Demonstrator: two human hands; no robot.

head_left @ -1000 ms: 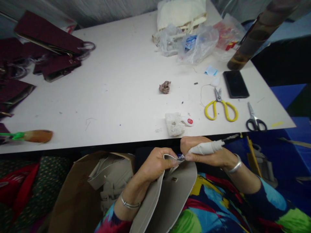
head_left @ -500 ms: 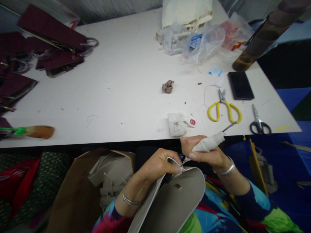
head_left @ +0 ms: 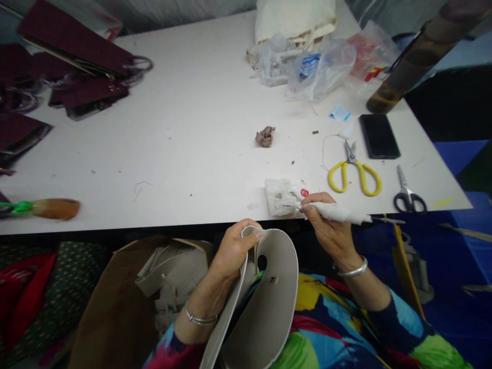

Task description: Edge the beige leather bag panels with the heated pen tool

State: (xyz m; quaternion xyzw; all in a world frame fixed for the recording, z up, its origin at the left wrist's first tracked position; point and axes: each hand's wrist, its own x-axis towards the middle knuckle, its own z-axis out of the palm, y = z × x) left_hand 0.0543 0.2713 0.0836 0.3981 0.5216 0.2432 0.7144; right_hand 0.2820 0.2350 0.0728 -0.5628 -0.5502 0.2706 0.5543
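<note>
My left hand (head_left: pixel 235 247) is closed on the top edge of a light grey handbag (head_left: pixel 274 307), pinching it between thumb and fingers. The bag has a rounded flap with a small metal fitting, and its lower part runs out of view. My right hand (head_left: pixel 332 230) grips a thin metal-tipped tool (head_left: pixel 334 211) whose handle is wrapped in white. The tool's tip is at a stained white pad (head_left: pixel 279 197) near the table's front edge; whether it presses on the pad I cannot tell. A thin metal rod sticks out of the tool's other end.
Yellow-handled scissors (head_left: pixel 353 169), black-handled scissors (head_left: pixel 409 197) and a phone (head_left: pixel 380 136) lie on the right of the white table (head_left: pixel 184 128). Dark red bags (head_left: pixel 77 56) are piled at left. Below stands a cardboard box (head_left: pixel 111 307) with grey pieces.
My right hand has moved the tool away from the bag's edge to the white pad, turning it nearly level. My left hand has shifted slightly left and up with the bag.
</note>
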